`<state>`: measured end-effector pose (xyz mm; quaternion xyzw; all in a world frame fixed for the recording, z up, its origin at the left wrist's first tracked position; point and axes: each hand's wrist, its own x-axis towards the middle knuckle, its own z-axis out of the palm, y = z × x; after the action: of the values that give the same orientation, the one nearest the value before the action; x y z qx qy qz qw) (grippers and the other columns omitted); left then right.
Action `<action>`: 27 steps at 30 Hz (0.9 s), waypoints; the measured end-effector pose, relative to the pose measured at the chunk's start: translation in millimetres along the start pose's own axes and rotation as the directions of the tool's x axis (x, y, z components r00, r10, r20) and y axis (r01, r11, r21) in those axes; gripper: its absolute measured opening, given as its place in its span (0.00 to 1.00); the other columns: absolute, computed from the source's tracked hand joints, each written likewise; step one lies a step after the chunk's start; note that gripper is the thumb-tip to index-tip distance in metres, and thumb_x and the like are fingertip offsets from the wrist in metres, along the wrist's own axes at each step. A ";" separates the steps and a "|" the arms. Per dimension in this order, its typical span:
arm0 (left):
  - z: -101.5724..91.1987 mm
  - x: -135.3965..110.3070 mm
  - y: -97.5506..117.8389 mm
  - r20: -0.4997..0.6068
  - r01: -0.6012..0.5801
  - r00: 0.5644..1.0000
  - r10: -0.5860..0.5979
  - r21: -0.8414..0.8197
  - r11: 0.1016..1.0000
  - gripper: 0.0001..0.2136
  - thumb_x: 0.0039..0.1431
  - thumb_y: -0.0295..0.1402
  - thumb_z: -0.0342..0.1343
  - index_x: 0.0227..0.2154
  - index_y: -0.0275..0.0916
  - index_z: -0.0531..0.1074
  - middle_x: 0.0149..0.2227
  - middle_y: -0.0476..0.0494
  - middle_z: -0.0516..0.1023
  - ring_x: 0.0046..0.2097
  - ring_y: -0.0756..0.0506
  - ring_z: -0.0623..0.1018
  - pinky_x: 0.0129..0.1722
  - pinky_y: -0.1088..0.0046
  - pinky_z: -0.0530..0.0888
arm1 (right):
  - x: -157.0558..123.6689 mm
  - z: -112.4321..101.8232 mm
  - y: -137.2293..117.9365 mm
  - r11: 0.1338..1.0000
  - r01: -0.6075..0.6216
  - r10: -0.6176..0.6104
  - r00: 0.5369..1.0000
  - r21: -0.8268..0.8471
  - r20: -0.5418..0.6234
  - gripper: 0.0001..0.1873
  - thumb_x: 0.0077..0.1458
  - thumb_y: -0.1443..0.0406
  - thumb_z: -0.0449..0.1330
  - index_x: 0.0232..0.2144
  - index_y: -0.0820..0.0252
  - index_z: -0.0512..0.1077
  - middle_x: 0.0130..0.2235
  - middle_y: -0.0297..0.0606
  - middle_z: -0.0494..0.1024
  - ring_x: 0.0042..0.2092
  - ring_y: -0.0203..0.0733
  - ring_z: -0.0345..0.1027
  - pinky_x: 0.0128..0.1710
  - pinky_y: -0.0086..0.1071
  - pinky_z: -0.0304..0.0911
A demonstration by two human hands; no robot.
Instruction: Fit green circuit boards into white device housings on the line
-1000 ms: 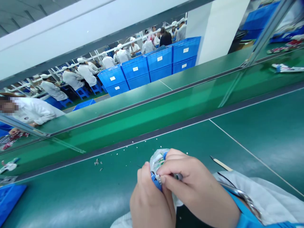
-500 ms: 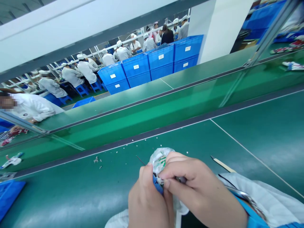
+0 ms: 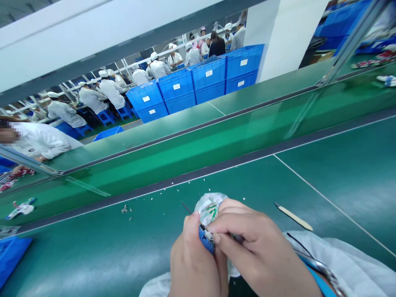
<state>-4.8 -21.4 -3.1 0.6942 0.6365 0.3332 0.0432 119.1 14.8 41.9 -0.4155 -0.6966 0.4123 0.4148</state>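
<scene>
My left hand (image 3: 198, 260) is closed around a small blue plastic piece (image 3: 206, 240) with dark and pale parts along its exposed edge. A thin dark wire (image 3: 186, 207) sticks out past my left thumb. The thumb and forefinger of my right hand (image 3: 256, 243) pinch together against the blue piece's right side; whatever is between those fingertips is hidden. Just beyond both hands lies a clear plastic bag (image 3: 210, 202) with small green-and-white pieces inside, partly covered by my right hand.
A pale pointed stick tool (image 3: 293, 216) rests right of my hands on the green bench (image 3: 102, 255). Small metal bits (image 3: 124, 209) and white specks are scattered farther back. A blue bin (image 3: 14, 258) stands left. A green panel (image 3: 173, 152) runs behind; people sit beyond blue crates (image 3: 176, 86).
Both hands stay at the blue piece and shift slightly right. My right sleeve has lowered, baring more of the stick tool. A white-and-blue item at far left has slid right.
</scene>
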 end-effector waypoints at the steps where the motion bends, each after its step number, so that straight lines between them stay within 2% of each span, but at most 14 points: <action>1: 0.0 0.0 1.1 -0.010 -0.006 1.000 0.007 0.035 0.999 0.17 0.59 0.31 0.45 0.50 0.39 0.52 0.35 0.37 0.76 0.28 0.39 0.78 0.27 0.64 0.71 | -0.7 1.2 0.0 1.000 0.007 -0.007 1.000 -0.005 -0.004 0.14 0.52 0.72 0.51 0.19 0.60 0.70 0.22 0.35 0.69 0.30 0.38 0.62 0.29 0.33 0.56; 7: 1.6 -0.4 9.8 -0.062 -0.015 0.998 0.029 0.210 0.978 0.17 0.57 0.28 0.44 0.50 0.37 0.50 0.31 0.39 0.74 0.26 0.39 0.76 0.26 0.65 0.69 | -2.9 2.9 -1.4 0.999 0.011 -0.009 0.999 -0.045 0.044 0.15 0.55 0.70 0.49 0.19 0.60 0.68 0.23 0.37 0.67 0.30 0.40 0.61 0.29 0.34 0.56; 12: 6.3 0.6 21.5 -0.132 0.072 0.991 -0.027 0.347 0.935 0.16 0.60 0.28 0.43 0.49 0.35 0.49 0.27 0.39 0.74 0.23 0.38 0.75 0.23 0.65 0.66 | -6.5 3.6 -2.5 0.996 0.028 -0.027 1.000 -0.079 0.014 0.14 0.56 0.70 0.48 0.19 0.60 0.64 0.22 0.36 0.65 0.29 0.39 0.60 0.28 0.33 0.56; 16: 7.6 1.4 19.4 -0.133 0.102 0.989 -0.060 0.331 0.938 0.15 0.60 0.28 0.41 0.49 0.34 0.50 0.29 0.36 0.75 0.25 0.37 0.76 0.25 0.63 0.67 | -7.1 5.6 1.0 0.993 0.056 -0.057 0.998 -0.106 -0.004 0.14 0.55 0.71 0.48 0.20 0.60 0.64 0.22 0.36 0.65 0.29 0.39 0.60 0.28 0.33 0.57; 17: 6.4 2.1 16.7 -0.095 0.108 0.992 -0.084 0.285 0.953 0.14 0.60 0.28 0.41 0.49 0.36 0.50 0.30 0.36 0.75 0.25 0.37 0.76 0.25 0.63 0.67 | -6.4 5.2 2.6 0.992 0.061 -0.061 0.998 -0.112 0.000 0.13 0.55 0.71 0.48 0.21 0.60 0.66 0.22 0.36 0.66 0.30 0.39 0.60 0.29 0.33 0.57; 19: 1.8 5.0 10.5 0.048 0.145 0.987 -0.152 0.130 0.981 0.15 0.60 0.32 0.41 0.50 0.38 0.51 0.31 0.38 0.76 0.28 0.37 0.77 0.26 0.63 0.68 | -3.8 3.4 6.4 0.992 0.067 -0.065 0.998 -0.108 0.017 0.12 0.55 0.71 0.49 0.26 0.60 0.70 0.25 0.37 0.69 0.30 0.40 0.61 0.30 0.33 0.58; 21: -4.9 9.8 5.7 0.227 0.234 0.950 -0.216 -0.056 0.971 0.18 0.60 0.36 0.41 0.52 0.40 0.50 0.34 0.38 0.77 0.34 0.36 0.79 0.30 0.62 0.69 | 0.1 0.5 10.3 0.996 0.025 -0.020 0.998 -0.082 0.059 0.11 0.54 0.72 0.50 0.28 0.60 0.72 0.27 0.37 0.71 0.31 0.39 0.63 0.31 0.33 0.59; 23: -11.9 15.7 3.6 0.364 0.323 0.901 -0.238 -0.193 0.926 0.19 0.61 0.39 0.41 0.53 0.42 0.50 0.37 0.39 0.78 0.39 0.37 0.78 0.34 0.61 0.70 | 4.6 -2.4 13.1 0.997 -0.063 0.067 0.992 -0.047 0.109 0.12 0.53 0.72 0.51 0.26 0.59 0.73 0.27 0.36 0.71 0.31 0.38 0.64 0.31 0.32 0.59; 27: -20.9 24.9 4.1 0.475 0.402 0.851 -0.224 -0.314 0.860 0.18 0.60 0.38 0.45 0.52 0.46 0.51 0.38 0.44 0.76 0.42 0.41 0.77 0.39 0.63 0.69 | 11.0 -6.2 13.0 0.982 -0.187 0.183 0.974 0.013 0.135 0.12 0.50 0.73 0.52 0.21 0.59 0.72 0.25 0.34 0.71 0.31 0.37 0.64 0.31 0.30 0.59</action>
<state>-12.9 -7.1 25.3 0.6096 0.6361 0.2863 0.3765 124.4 30.4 34.4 -0.4446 -0.6757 0.4850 0.3324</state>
